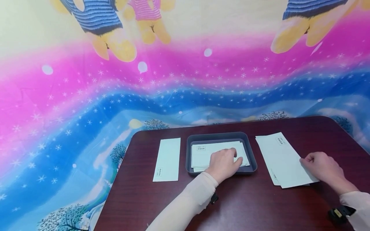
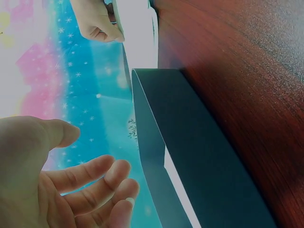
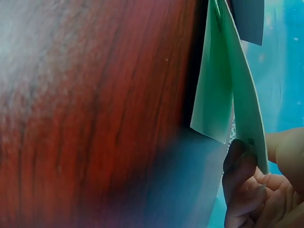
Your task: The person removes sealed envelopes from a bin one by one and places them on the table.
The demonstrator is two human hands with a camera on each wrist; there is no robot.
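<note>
My right hand [image 1: 325,168] pinches the right edge of a white envelope [image 1: 284,160] on the pile at the right; the right wrist view shows that envelope [image 3: 244,95] lifted at an angle, thumb on one side and curled fingers [image 3: 242,190] on the other. Over the grey tray [image 1: 189,157], my left hand [image 1: 225,163] hovers with relaxed, slightly bent fingers above several stacked envelopes [image 1: 202,157]. In the left wrist view the left hand [image 2: 71,180] holds nothing, beside the tray wall [image 2: 190,142].
A single white envelope [image 1: 167,160] lies left of the tray on the dark red-brown table [image 1: 245,205]. Behind the table hangs a colourful cloth [image 1: 179,70] with bears and snowflakes.
</note>
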